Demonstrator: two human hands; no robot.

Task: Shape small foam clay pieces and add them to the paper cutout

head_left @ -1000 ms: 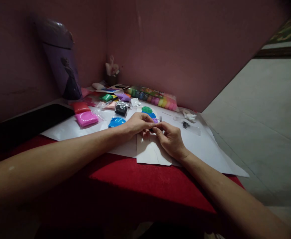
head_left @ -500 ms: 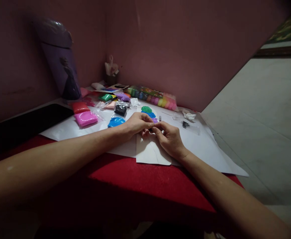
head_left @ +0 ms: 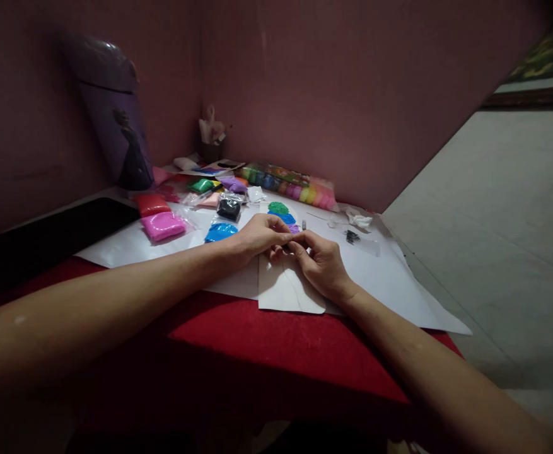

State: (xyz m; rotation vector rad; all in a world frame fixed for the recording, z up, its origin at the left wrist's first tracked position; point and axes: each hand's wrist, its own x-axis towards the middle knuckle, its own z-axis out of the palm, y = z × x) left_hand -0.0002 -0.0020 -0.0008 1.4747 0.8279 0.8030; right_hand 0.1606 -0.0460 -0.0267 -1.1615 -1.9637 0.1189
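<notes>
**Fingertips Meet Over a Color-Patched Card**

A person's bare left hand point(head_left: 261, 239) and right hand point(head_left: 322, 261) come together above a white, flat card point(head_left: 283, 290), their fingers drawn in and seemingly clamped on a small dark piece point(head_left: 286, 248), mostly hidden by the fingers (its exact shape cannot be told). The piece sits between the two sets of fingertips, over the middle of the card; whether it touches the card is unclear.

Just beyond the fingers, the card bears a rough-textured green patch point(head_left: 278, 207), a bright blue patch point(head_left: 282, 217) and a light purple patch point(head_left: 294, 229), with the metal tines of a small fork point(head_left: 304, 224) beside them. Near the left forearm lie a clear packet of blue material point(head_left: 220, 232) and a clear packet of black material point(head_left: 229, 209); to the right, black scraps point(head_left: 352, 237) rest by clear plastic. A large white sheet point(head_left: 380, 277) spreads beneath, over a red cloth point(head_left: 257, 334).

The step in hand looks to be close two-handed fingertip work on the dark piece. Any next move, by this view's evidence, calls for a light, steady pinch and for fingertips kept off the raised patches, whose texture looks easy to smudge.
</notes>
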